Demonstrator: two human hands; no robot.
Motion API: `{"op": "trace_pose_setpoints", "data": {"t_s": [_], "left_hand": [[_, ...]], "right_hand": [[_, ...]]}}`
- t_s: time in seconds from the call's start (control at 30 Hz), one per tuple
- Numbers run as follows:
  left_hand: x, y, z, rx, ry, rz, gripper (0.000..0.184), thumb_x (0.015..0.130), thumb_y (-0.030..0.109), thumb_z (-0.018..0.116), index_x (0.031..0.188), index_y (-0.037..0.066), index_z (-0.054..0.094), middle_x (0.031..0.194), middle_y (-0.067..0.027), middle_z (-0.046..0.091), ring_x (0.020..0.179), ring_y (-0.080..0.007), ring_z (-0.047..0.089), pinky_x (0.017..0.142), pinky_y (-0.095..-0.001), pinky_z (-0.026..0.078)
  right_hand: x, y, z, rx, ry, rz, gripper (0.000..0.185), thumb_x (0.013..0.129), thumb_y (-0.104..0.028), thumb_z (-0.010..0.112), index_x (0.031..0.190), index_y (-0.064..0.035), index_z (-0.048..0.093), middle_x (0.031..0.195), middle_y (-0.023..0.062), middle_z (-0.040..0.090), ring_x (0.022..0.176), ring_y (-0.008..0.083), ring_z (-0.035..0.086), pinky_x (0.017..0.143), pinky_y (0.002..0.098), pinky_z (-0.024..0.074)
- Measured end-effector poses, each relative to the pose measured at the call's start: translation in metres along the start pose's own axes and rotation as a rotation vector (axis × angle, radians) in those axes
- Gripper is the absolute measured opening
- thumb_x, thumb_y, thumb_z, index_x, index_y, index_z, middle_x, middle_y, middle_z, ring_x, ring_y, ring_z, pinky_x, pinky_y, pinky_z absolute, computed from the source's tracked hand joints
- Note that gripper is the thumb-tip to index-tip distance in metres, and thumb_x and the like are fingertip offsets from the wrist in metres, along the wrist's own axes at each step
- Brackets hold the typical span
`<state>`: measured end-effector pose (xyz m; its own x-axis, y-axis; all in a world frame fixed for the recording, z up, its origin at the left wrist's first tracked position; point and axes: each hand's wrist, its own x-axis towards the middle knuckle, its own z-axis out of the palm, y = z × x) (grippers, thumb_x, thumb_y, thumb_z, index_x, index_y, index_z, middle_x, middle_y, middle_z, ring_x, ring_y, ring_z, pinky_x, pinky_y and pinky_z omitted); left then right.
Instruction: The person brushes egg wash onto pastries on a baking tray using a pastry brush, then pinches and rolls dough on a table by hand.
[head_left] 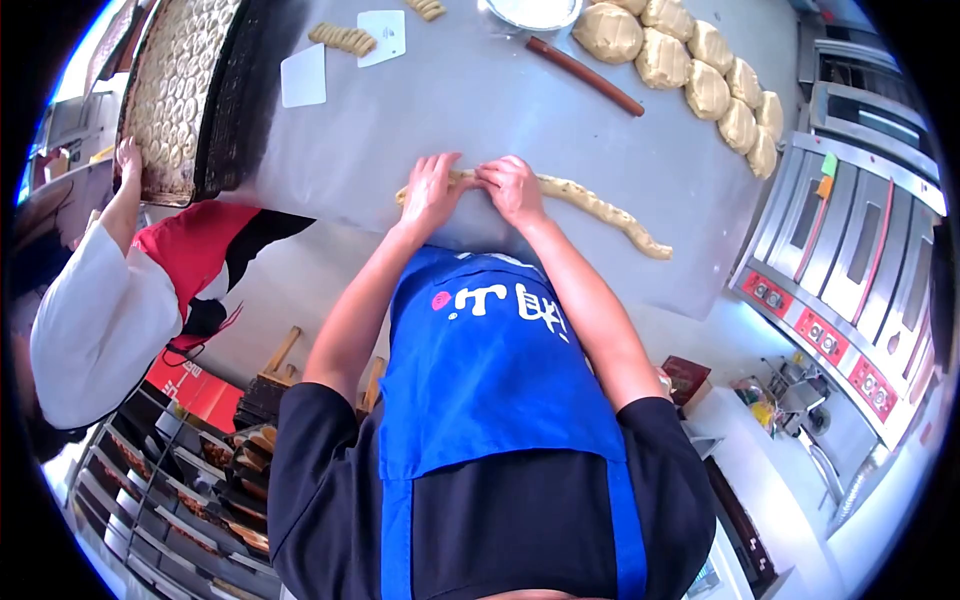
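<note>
A long pale dough rope (605, 212) lies across the metal table near its front edge, slightly curved, its right end reaching down toward the edge. My left hand (432, 193) is closed over the left part of the rope, and a short end of dough shows just beyond it. Close beside it, my right hand (511, 188) pinches the rope with thumb and fingers. The two hands nearly meet, and the dough between them is partly hidden by my fingers.
Several round dough pieces (662, 58) sit at the back right, near a rolling pin (585, 76) and a metal bowl (535, 8). White scrapers (304, 77) and cut dough strips (343, 39) lie back left. A co-worker's hand (129, 157) touches a filled baking tray (180, 90). Ovens (840, 230) stand right.
</note>
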<state>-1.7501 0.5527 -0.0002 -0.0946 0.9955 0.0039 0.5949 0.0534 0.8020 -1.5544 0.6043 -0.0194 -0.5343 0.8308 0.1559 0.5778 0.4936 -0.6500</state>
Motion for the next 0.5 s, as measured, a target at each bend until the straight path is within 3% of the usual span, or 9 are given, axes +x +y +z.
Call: {"op": "trace_pose_setpoints", "data": {"t_s": [0.07,0.23,0.3,0.43,0.5], "left_hand": [[-0.006,0.013,-0.020,0.200,0.033,0.109,0.029,0.088,0.013,0.080,0.113,0.002,0.070,0.106,-0.0147,0.076,0.106,-0.0375,0.068,0.097,-0.0496,0.053],[-0.013,-0.025,-0.013,0.069,-0.106,0.025,0.023,0.088,0.014,0.080,0.108,0.003,0.074,0.106,-0.0133,0.077,0.104,-0.0359,0.068,0.093,-0.0466,0.055],[-0.007,-0.023,-0.016,0.110,-0.161,0.042,0.021,0.088,0.013,0.081,0.104,0.003,0.074,0.103,-0.0130,0.077,0.102,-0.0349,0.068,0.091,-0.0456,0.056],[-0.014,-0.004,-0.020,0.165,-0.168,0.050,0.020,0.088,0.013,0.080,0.105,0.004,0.074,0.105,-0.0129,0.077,0.101,-0.0345,0.068,0.090,-0.0452,0.056],[-0.021,0.003,-0.017,0.101,-0.048,-0.017,0.021,0.088,0.015,0.080,0.106,0.004,0.075,0.110,-0.0117,0.077,0.107,-0.0343,0.068,0.095,-0.0456,0.055]], "right_hand": [[-0.002,-0.002,0.003,0.002,0.006,0.015,0.022,0.085,-0.022,0.083,0.102,-0.0084,0.083,0.104,0.0071,0.079,0.102,0.0301,0.070,0.092,0.0430,0.0554],[-0.003,-0.016,-0.005,-0.012,-0.028,0.070,0.033,0.083,-0.023,0.084,0.113,-0.0091,0.082,0.110,0.0072,0.080,0.108,0.0276,0.069,0.099,0.0430,0.0528],[0.003,-0.015,-0.003,0.025,-0.077,-0.031,0.048,0.082,-0.026,0.085,0.127,-0.0103,0.077,0.115,0.0076,0.079,0.112,0.0274,0.069,0.102,0.0435,0.0509],[0.005,0.000,0.015,0.069,-0.079,-0.106,0.051,0.083,-0.025,0.085,0.131,-0.0116,0.075,0.117,0.0085,0.079,0.111,0.0276,0.069,0.101,0.0438,0.0512],[0.005,0.008,0.021,0.130,-0.124,-0.072,0.044,0.086,-0.022,0.082,0.128,-0.0120,0.076,0.117,0.0093,0.079,0.112,0.0290,0.069,0.100,0.0446,0.0511]]}}
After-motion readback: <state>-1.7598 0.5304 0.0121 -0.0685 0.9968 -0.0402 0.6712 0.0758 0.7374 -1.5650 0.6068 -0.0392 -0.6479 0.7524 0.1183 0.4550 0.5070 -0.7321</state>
